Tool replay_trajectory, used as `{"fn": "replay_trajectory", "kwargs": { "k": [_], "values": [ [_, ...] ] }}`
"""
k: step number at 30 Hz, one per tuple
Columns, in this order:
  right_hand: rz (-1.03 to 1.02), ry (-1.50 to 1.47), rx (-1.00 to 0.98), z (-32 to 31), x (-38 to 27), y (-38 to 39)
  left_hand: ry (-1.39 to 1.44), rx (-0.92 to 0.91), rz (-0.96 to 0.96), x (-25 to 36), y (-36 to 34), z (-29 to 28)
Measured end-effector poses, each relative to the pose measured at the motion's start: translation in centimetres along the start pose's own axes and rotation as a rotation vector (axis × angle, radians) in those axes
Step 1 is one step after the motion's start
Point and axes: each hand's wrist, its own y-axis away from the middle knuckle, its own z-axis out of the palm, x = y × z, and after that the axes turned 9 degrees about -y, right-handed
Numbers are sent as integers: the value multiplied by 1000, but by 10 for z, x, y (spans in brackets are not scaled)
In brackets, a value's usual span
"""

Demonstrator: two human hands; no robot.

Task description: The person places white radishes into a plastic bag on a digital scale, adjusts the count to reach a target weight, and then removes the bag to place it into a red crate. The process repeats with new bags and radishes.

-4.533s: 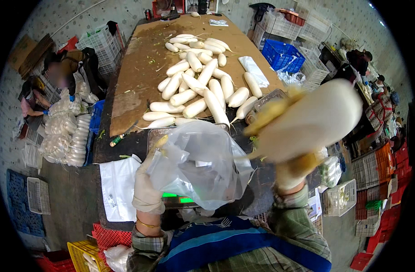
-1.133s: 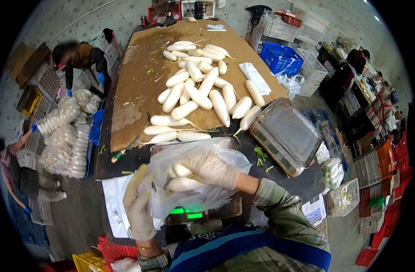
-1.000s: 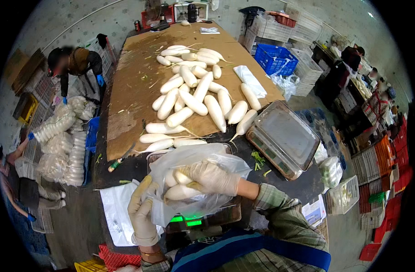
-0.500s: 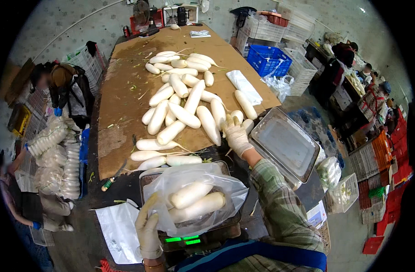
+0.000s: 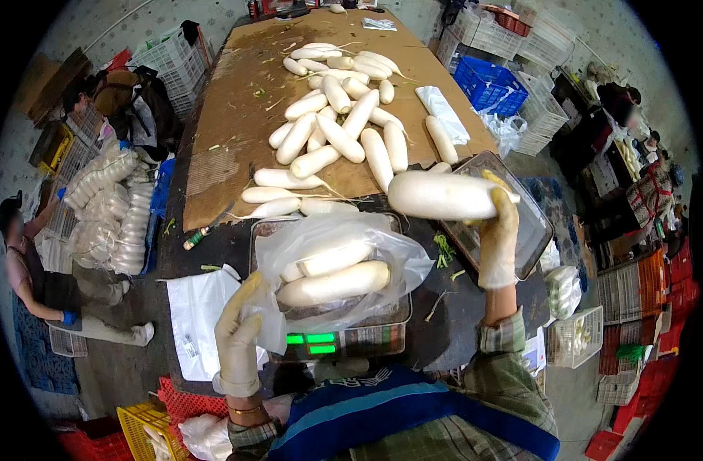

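Observation:
Gloved in white, my right hand grips one end of a large daikon radish, raised over the right side of the table. My left hand pinches the left edge of a clear plastic bag, which lies with its mouth spread on a scale with a metal tray. Inside the bag are daikons lying side by side. Beneath the bag's near side glows the scale's green display. Beyond the bag, a loose pile of daikons covers the middle of the cardboard-topped table.
An upturned-rim metal tray sits behind my right hand. White bags lie at the near left and far right. A knife with a green handle rests at the left edge. Co-workers stand by bagged daikons; a blue crate is at right.
My right hand has lifted a daikon off the table and brought it nearer, toward the bag. My left hand stays at the bag's edge. The view has tilted downward.

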Motion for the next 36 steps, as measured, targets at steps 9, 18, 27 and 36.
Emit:
{"fn": "replay_trajectory", "kwargs": {
  "k": [9,18,27,36],
  "values": [
    [517,24,-359,51,67,133,71,-66,105,16,-4,16],
    [-76,1078,-817,33,86,153,-28,15,126,-11,-1,-21],
    [-252,697,-523,-10,24,154,-372,305,299,6,42,-37],
    [-119,462,-399,3,18,165,-524,279,394,-11,53,-28]
  ]
}}
